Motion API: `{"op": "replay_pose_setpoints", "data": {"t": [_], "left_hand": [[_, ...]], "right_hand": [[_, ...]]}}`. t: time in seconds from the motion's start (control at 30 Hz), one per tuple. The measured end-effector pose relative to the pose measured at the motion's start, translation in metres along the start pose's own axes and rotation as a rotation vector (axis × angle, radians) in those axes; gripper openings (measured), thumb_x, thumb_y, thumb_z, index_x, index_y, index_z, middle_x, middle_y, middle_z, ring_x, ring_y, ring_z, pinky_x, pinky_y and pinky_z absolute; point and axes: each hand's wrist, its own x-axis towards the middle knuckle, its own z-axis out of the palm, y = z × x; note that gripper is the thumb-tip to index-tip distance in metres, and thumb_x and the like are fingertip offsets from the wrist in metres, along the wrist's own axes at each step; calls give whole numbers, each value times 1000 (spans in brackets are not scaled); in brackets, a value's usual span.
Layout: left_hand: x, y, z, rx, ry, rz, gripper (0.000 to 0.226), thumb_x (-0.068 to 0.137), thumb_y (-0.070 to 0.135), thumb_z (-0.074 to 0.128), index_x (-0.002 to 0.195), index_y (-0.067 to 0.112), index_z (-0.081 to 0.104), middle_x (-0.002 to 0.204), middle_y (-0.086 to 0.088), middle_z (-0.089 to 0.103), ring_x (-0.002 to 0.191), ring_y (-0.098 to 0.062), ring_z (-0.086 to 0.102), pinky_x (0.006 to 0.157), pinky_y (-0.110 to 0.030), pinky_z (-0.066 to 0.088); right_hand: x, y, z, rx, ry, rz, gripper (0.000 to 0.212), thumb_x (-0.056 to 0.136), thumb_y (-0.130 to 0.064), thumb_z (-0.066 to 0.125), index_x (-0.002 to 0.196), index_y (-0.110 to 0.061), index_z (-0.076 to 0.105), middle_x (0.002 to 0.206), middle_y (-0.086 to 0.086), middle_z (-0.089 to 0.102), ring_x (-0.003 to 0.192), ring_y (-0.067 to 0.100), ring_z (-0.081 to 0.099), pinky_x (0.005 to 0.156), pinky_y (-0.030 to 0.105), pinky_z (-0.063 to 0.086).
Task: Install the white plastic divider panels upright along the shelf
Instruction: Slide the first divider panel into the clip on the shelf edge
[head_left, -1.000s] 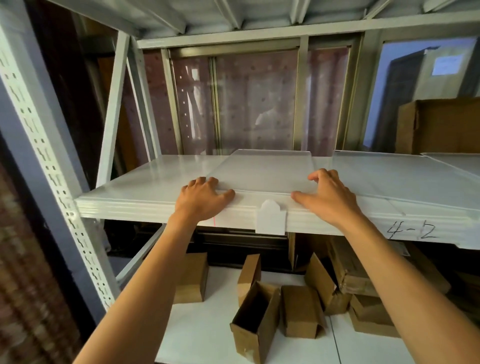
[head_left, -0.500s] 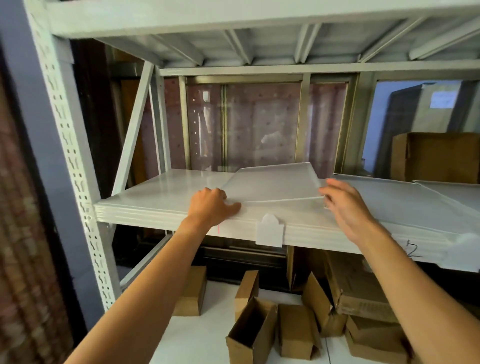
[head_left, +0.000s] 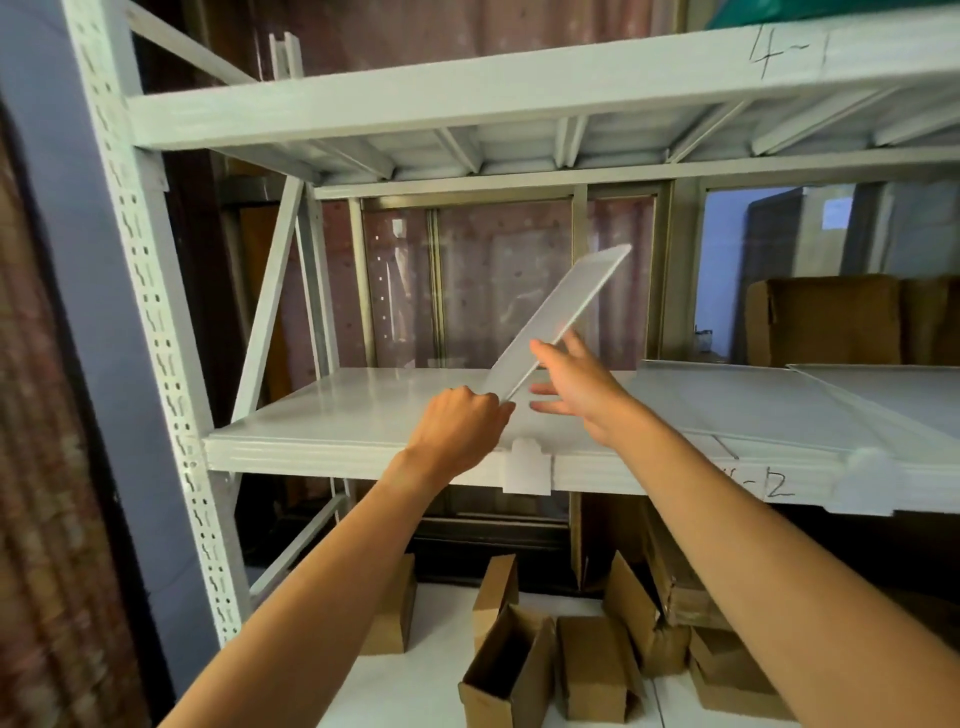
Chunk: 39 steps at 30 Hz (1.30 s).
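One divider panel (head_left: 561, 317) is held half-raised on the shelf (head_left: 337, 415), pinched by the left hand (head_left: 457, 421), steadied by the open right hand (head_left: 576, 395); further panels (head_left: 753, 400) are seen lying flat, uninstalled.

Matt white plastic divider panel (head_left: 550, 317)

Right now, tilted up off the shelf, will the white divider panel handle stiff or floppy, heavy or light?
Probably stiff: the panel looks straight, held only near its lower end. Likely light: left hand grips a corner, right hand just touches it.
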Motion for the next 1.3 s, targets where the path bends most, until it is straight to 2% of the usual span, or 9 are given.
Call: {"op": "replay_pose_setpoints", "data": {"t": [0.07, 0.17, 0.27, 0.37, 0.47, 0.6, 0.93, 1.1, 1.3], "left_hand": [[4, 3, -5, -63, -10, -51, 40, 104, 39, 44, 105, 11, 73, 81, -12, 71, 72, -35, 64, 62, -38, 50], [14, 7, -13, -213, -62, -113, 37, 100, 43, 53, 122, 19, 71, 96, -9, 76, 91, -30, 67, 78, -36, 51], [21, 6, -20, -372, -86, -170, 40, 94, 47, 61, 123, 20, 70, 90, -6, 77, 84, -21, 72, 88, -38, 54], [24, 11, -28, -503, -92, -214, 39, 95, 44, 62, 122, 17, 66, 76, -6, 77, 69, -11, 72, 80, -30, 52], [25, 19, -34, -579, -80, -228, 33, 97, 35, 61, 122, 13, 63, 81, -8, 77, 69, -14, 72, 75, -31, 53], [28, 24, -30, -657, -51, -253, 33, 98, 28, 61, 126, 10, 62, 90, -11, 77, 77, -22, 73, 83, -42, 57], [41, 27, -23, -755, 16, -285, 26, 96, 23, 63, 118, 10, 65, 93, -7, 77, 63, -17, 73, 72, -40, 62], [39, 28, -14, -798, 31, -291, 29, 96, 21, 64, 123, 7, 64, 100, -9, 76, 62, -18, 73, 73, -42, 62], [39, 26, -11, -816, 41, -281, 29, 97, 21, 63, 123, 9, 63, 100, -7, 76, 62, -17, 73, 74, -41, 62]], "right_hand": [[-3, -4, 11, -116, 5, 17, 54, 98, -48, 47, 147, -30, 32, 130, 3, 54, 98, 26, 68, 77, 41, 63], [-5, -15, 23, -250, 16, 12, 44, 100, -33, 40, 142, -21, 34, 125, 12, 57, 89, 28, 69, 69, 43, 63], [-5, -28, 28, -406, 73, -6, 51, 98, -21, 37, 148, -15, 29, 125, 17, 57, 88, 30, 66, 64, 40, 62], [0, -36, 28, -522, 136, -59, 49, 98, -23, 37, 147, -15, 33, 127, 16, 59, 97, 33, 62, 73, 37, 54], [4, -41, 28, -601, 148, -80, 46, 101, -22, 37, 146, -12, 34, 128, 17, 58, 92, 30, 55, 70, 34, 44], [6, -43, 25, -648, 154, -78, 54, 103, -24, 35, 154, -14, 23, 124, 18, 59, 87, 30, 59, 65, 34, 48], [16, -48, 19, -725, 199, -118, 48, 104, -23, 34, 151, -13, 29, 127, 16, 59, 86, 28, 53, 66, 34, 44], [17, -40, 21, -710, 192, -113, 52, 104, -24, 34, 154, -16, 24, 127, 16, 60, 104, 33, 60, 74, 37, 48], [20, -39, 22, -701, 183, -119, 54, 104, -25, 33, 155, -19, 21, 120, 16, 62, 94, 31, 59, 69, 35, 44]]}}
